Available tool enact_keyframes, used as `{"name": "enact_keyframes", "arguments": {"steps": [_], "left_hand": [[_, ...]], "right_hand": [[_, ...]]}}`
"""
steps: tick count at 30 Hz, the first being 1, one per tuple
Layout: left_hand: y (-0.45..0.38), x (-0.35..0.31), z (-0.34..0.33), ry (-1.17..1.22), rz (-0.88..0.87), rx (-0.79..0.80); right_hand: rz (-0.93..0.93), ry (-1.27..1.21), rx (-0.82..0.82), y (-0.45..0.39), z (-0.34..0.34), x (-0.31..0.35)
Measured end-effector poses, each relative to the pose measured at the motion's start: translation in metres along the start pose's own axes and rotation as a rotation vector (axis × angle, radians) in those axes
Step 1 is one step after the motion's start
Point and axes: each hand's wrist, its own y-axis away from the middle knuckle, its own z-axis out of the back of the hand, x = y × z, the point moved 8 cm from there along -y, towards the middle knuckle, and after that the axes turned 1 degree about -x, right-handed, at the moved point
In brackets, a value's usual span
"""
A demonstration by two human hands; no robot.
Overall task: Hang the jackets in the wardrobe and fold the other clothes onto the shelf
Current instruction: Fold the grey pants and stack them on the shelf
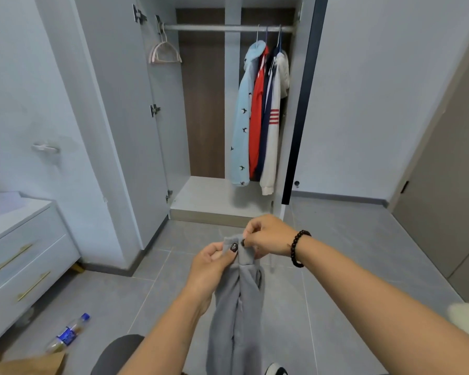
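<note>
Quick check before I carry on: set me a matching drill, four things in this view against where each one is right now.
Things:
1. grey garment
2. pink hangers
3. light blue jacket
4. plastic bottle

Places:
A. hanging at the right end of the wardrobe rail
B. lying on the floor tiles near the drawers
C. pinched at its top edge by the left hand and right hand
D. hooked at the left end of the rail, carrying no clothes

Pairs: 1-C, 2-D, 3-A, 4-B
</note>
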Motion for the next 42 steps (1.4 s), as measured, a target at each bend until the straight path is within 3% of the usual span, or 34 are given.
{"name": "enact_keyframes", "arguments": {"steps": [3, 6, 10, 14, 21, 27, 31, 33, 36, 39, 42], "left_hand": [[0.008, -0.017, -0.011, 0.028, -0.084, 0.195], [0.017, -0.033, -0.031, -0.173, -0.200, 0.375], [0.015, -0.052, -0.043, -0.427, -0.364, 0.241], [0.012, -0.064, -0.038, -0.416, -0.438, 0.222], [0.008, -0.075, -0.034, -0.241, -0.388, 0.306], [-0.003, -0.094, -0.028, -0.135, -0.323, 0.339], [-0.012, -0.102, -0.020, -0.084, -0.260, 0.310], [-0.014, -0.105, -0.019, -0.204, -0.279, 0.331], [-0.019, -0.119, -0.008, -0.565, -0.376, 0.325], [-0.029, -0.125, 0.007, -0.920, -0.458, 0.251], [-0.035, -0.117, 0.006, -1.184, -0.566, 0.308]], "right_hand": [[0.041, -0.028, 0.070, 0.009, 0.009, 0.011], [0.105, -0.036, 0.000, 0.016, 0.019, 0.025], [0.209, 0.056, -0.171, 0.024, 0.023, 0.041], [0.379, 0.159, -0.365, 0.039, 0.048, 0.044], [0.388, 0.135, -0.266, 0.051, 0.051, -0.010], [0.452, 0.448, -0.288, 0.058, 0.038, -0.034], [0.521, 0.449, -0.332, 0.061, 0.029, -0.039], [0.531, 0.466, -0.306, 0.057, 0.029, -0.032], [0.506, 0.535, -0.251, 0.050, 0.042, -0.016], [0.476, 0.670, -0.117, 0.045, 0.050, -0.001], [0.467, 0.742, 0.021, 0.041, 0.040, 0.016]]}}
